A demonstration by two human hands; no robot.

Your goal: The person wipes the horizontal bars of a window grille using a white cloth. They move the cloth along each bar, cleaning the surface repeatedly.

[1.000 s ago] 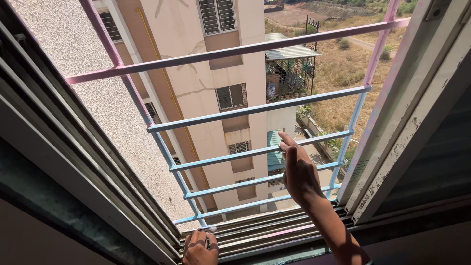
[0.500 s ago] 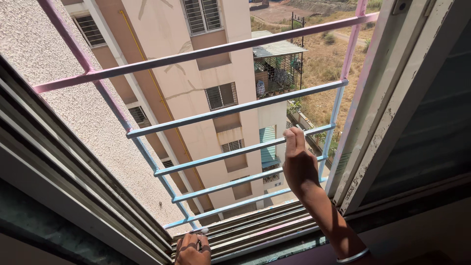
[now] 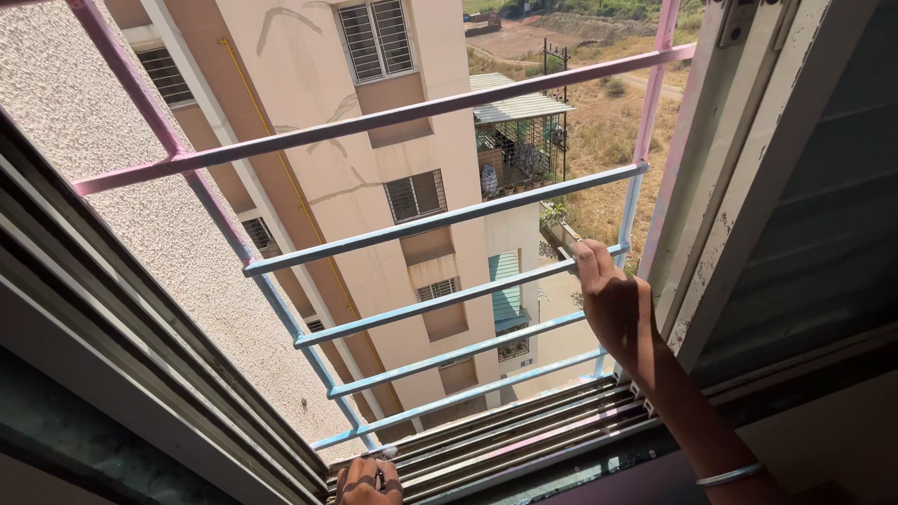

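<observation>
Right hand [image 3: 613,304] reached out through the open window, fingers [image 3: 587,265] curled together over a pale blue bar [image 3: 449,297] of the grille [image 3: 374,120], near the right frame [image 3: 739,187]. Left hand [image 3: 368,482] sat low at the sill tracks [image 3: 505,435], closed around a small dark tool [image 3: 381,475] with a whitish tip; kind of tool could not be told. Wore a thin bangle [image 3: 730,476] on the right wrist.

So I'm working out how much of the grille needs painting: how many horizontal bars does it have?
6: one pink bar at top, then five blue bars stepping down to the sill, the right hand by the second. None looks hidden.
</observation>
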